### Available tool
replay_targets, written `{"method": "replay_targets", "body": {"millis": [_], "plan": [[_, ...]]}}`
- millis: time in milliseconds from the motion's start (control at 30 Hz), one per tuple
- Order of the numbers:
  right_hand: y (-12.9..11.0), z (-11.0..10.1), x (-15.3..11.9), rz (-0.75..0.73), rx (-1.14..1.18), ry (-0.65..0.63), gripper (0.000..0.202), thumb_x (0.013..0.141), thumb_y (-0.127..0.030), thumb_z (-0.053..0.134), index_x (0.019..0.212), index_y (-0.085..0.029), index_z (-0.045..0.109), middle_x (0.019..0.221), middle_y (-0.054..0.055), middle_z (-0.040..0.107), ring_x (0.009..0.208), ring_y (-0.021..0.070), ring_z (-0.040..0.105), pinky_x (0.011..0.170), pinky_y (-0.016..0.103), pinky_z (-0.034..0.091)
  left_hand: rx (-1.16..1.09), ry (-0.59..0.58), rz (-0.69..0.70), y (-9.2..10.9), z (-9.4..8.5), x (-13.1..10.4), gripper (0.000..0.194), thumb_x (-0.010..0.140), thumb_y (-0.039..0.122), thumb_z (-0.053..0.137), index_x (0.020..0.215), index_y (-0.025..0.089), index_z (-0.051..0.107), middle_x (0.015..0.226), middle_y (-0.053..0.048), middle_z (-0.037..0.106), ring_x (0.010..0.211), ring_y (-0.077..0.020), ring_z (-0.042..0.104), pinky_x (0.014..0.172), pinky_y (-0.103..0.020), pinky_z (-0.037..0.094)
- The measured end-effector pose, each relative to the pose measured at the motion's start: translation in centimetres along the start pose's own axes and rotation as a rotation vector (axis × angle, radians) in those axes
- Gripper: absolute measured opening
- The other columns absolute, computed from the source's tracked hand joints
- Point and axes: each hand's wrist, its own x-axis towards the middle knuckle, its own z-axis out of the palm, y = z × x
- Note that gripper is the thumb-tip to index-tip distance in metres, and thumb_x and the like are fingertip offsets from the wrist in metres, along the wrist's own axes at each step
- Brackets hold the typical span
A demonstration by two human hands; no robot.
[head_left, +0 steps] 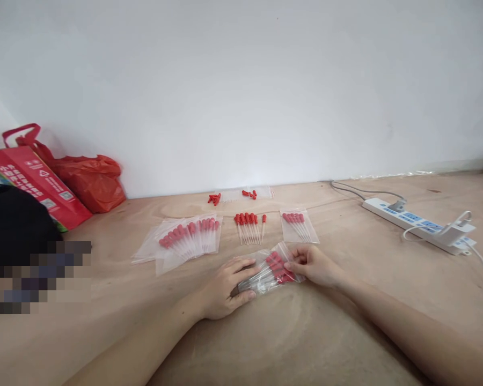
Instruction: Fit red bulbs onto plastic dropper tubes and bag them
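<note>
A clear plastic bag point(265, 272) of droppers with red bulbs lies in front of me, the bulbs toward the right and the clear tubes toward the left. My left hand point(226, 287) holds the tube end, thumb on the near side and fingers on the far side. At the bulb end, my right hand point(309, 264) pinches the bag's edge between thumb and fingers. Just beyond the bag, several loose droppers point(247, 228) lie in a row. Another bag of droppers point(300, 225) lies to the right of them, and a fanned pile of bagged droppers point(185, 241) to the left.
Near the wall lie loose red bulbs point(214, 199) and more bulbs point(249, 194) by clear tubes and a flat bag. A white power strip point(416, 222) with plugs and cords is at right. A red plastic bag point(92, 179), a printed bag point(44, 185) and a black item point(18, 230) are at left.
</note>
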Motion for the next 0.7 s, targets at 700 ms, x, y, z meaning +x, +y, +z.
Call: {"method": "replay_targets", "body": {"millis": [700], "plan": [[-3.2, -2.8, 13.4, -0.067, -0.959, 0.601, 0.028, 0.082, -0.021, 0.037, 0.099, -0.018, 0.058, 0.106, 0.01, 0.059, 0.104, 0.0236, 0.048, 0.082, 0.036, 0.034, 0.479, 0.714, -0.672, -5.3, -4.1, -0.5, 0.02, 0.079, 0.034, 0.048, 0.088, 0.024, 0.063, 0.104, -0.007, 0.058, 0.102, -0.0273, 0.048, 0.086, -0.047, 0.033]]}}
